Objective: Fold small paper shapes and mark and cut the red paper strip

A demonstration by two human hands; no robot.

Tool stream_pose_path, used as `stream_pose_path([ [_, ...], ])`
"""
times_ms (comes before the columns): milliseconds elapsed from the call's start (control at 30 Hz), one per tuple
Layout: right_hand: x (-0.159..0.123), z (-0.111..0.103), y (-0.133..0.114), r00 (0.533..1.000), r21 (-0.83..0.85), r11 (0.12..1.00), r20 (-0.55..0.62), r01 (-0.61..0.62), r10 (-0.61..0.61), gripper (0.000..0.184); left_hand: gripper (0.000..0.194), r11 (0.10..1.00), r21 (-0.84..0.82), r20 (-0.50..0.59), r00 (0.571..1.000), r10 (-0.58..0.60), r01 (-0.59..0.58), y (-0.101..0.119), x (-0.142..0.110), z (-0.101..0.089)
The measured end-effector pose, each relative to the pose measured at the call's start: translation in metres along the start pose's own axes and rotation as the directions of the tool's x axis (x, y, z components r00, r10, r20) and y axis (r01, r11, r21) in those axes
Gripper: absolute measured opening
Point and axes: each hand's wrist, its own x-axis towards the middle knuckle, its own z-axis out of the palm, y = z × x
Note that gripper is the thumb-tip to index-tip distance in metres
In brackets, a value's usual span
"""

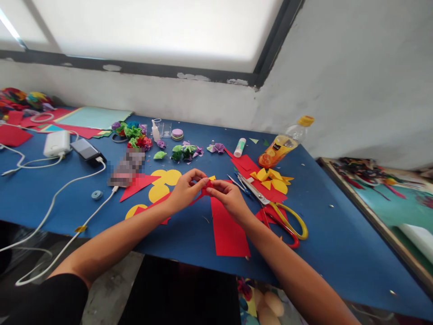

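My left hand (184, 189) and my right hand (228, 196) meet over the middle of the blue table (338, 243). Both pinch a small folded red paper piece (207, 184) between their fingertips, held just above the tabletop. Under my right wrist lies a larger red paper sheet (228, 232). Yellow paper circles (165, 180) and a red paper triangle (137, 185) lie just left of my left hand. Scissors with a red and a yellow handle (284, 216) rest to the right of my right hand, on more red paper.
Folded yellow paper pieces (272, 178), a glue stick (240, 147) and a lying juice bottle (282, 146) are at the back right. Small crumpled paper flowers (184, 151) sit behind. A phone (86, 149), charger (57, 143) and cables (50, 207) lie left. A framed picture (389, 203) stands right.
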Motion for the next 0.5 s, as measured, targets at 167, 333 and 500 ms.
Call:
stream_pose_path([
  [167, 0.0004, -0.0008, 0.0003, 1.000, -0.043, 0.999, 0.028, -0.004, 0.005, 0.026, 0.018, 1.000, -0.007, 0.011, 1.000, 0.001, -0.001, 0.0007, -0.0004, 0.0004],
  [333, -0.0006, -0.0008, -0.0010, 0.998, -0.048, 0.999, 0.057, -0.021, 0.024, 0.026, 0.017, 1.000, -0.017, -0.011, 1.000, -0.013, 0.013, 0.0009, -0.0007, 0.0012],
  [500, -0.0004, -0.0013, -0.0002, 0.995, -0.057, 0.998, 0.088, -0.034, 0.039, 0.025, 0.017, 1.000, -0.005, -0.033, 0.999, -0.028, 0.028, 0.0007, -0.0006, 0.0021],
])
